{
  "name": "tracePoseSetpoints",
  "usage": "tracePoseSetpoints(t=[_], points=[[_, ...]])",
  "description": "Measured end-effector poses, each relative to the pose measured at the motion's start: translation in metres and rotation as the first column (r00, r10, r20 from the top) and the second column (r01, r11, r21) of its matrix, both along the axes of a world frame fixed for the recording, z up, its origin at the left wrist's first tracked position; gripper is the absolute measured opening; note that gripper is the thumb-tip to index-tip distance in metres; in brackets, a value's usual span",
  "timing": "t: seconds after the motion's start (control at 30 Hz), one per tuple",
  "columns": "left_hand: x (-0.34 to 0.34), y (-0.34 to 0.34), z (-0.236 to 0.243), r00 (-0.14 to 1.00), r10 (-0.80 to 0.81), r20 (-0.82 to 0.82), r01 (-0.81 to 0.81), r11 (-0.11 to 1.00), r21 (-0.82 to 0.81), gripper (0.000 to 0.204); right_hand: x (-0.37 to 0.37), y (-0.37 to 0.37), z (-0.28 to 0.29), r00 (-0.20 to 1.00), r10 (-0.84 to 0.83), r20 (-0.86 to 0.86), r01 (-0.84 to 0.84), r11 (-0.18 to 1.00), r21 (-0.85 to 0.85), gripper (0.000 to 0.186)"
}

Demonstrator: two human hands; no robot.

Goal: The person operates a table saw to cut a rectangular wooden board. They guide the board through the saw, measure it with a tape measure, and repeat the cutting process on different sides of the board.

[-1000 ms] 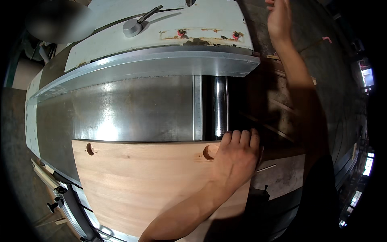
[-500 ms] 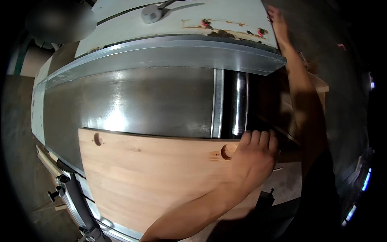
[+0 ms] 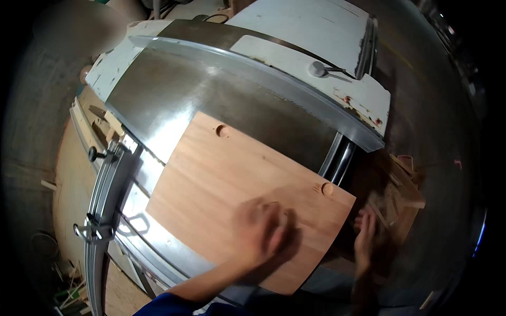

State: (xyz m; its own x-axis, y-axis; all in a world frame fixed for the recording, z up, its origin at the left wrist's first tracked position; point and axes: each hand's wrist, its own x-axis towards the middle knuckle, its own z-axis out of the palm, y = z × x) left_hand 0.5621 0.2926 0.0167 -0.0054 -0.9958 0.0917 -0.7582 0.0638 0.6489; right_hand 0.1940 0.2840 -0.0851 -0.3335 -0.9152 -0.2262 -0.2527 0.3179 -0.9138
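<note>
1. Dim workshop floor (image 3: 421, 105) surrounds a worn metal table (image 3: 253, 110), bordered on its far side by a long metal fence (image 3: 263, 79) and a white-painted housing (image 3: 311, 31) with rust marks.

2. Wooden panel (image 3: 211, 189): lies flat across the table and the brighter metal at its near side, set at a slant in view and well apart from the fence. Two round recesses (image 3: 223, 131) sit along its far edge, one near each end. Its right end reaches beyond a bright metal rod (image 3: 343, 162) at the table's edge.

3. Left hand (image 3: 266, 226): above the panel's nearer right portion, blurred, with a shadow beside it. The fingers look loosely bent and no object shows in them; whether the palm touches the wood cannot be told.

4. Right hand (image 3: 365, 226): just beside the panel's right edge, in shade, fingers partly spread and slightly curled, apparently grasping nothing. Wood offcuts (image 3: 406, 184) lie beyond it.

5. Step in hand, as judged: handling the panel on the table, with neither hand showing a secure hold.

6. Next move, as judged: calls for firm contact at the panel's edges, both hands sharing the support so that the broad board stays level and does not swing.
</note>
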Motion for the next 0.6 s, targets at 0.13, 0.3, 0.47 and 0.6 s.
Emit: tracePoseSetpoints(t=[0.13, 0.3, 0.47, 0.6], points=[[0.072, 0.122, -0.038, 0.91, 0.348, 0.228, -0.368, 0.928, 0.052, 0.075, 0.076, 0.106, -0.007, 0.977, 0.104, 0.185, -0.115, 0.992, 0.049, 0.056], [0.062, 0.106, -0.034, 0.87, 0.458, 0.183, -0.472, 0.881, 0.039, 0.075, 0.147, 0.068, 0.03, 0.999, 0.017, 0.034, -0.016, 0.999, -0.034, 0.054], [0.067, 0.057, -0.039, 0.915, 0.395, 0.082, -0.392, 0.918, -0.05, 0.067, 0.121, -0.007, -0.004, 0.999, -0.001, 0.037, 0.005, 0.992, -0.122, 0.051], [0.074, 0.018, -0.05, 0.91, 0.416, -0.001, -0.412, 0.901, -0.134, 0.067, 0.121, -0.045, -0.013, 0.996, -0.009, 0.092, 0.026, 0.982, -0.187, 0.046]])
